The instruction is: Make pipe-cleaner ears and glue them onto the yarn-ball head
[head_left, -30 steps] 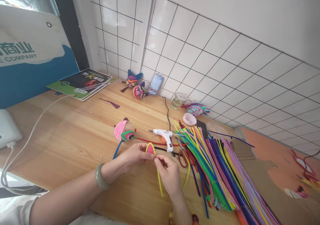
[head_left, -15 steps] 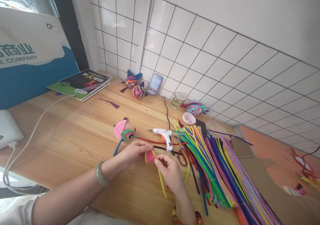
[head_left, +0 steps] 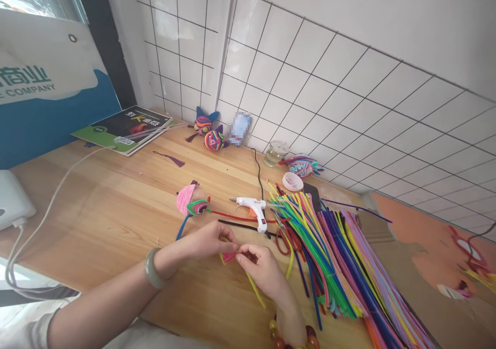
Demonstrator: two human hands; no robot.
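Between both hands is a small pink piece of pipe cleaner [head_left: 229, 257] edged in yellow, mostly covered by fingers. My left hand [head_left: 211, 239] is closed, pinching the piece from the left. Fingertips of my right hand [head_left: 260, 265] press together at its right side, close against the left fingertips. A loose yellow pipe cleaner [head_left: 256, 289] end trails down below the right hand. Just beyond the left hand lies a ball partly wrapped in pink [head_left: 186, 200], with a green, pink and black eye-shaped piece [head_left: 198, 207] against it.
A white glue gun [head_left: 252, 208] lies ahead, beside red-handled scissors [head_left: 285, 239]. Bundles of coloured pipe cleaners [head_left: 329, 256] spread to the right. Farther back are a glass jar [head_left: 276, 153], a pink dish [head_left: 292, 181], finished wrapped figures [head_left: 214, 139] and a book [head_left: 127, 127].
My fingertips have come together over the pink piece, covering more of it. The left hand has turned slightly, and the loose yellow end has swung to the right.
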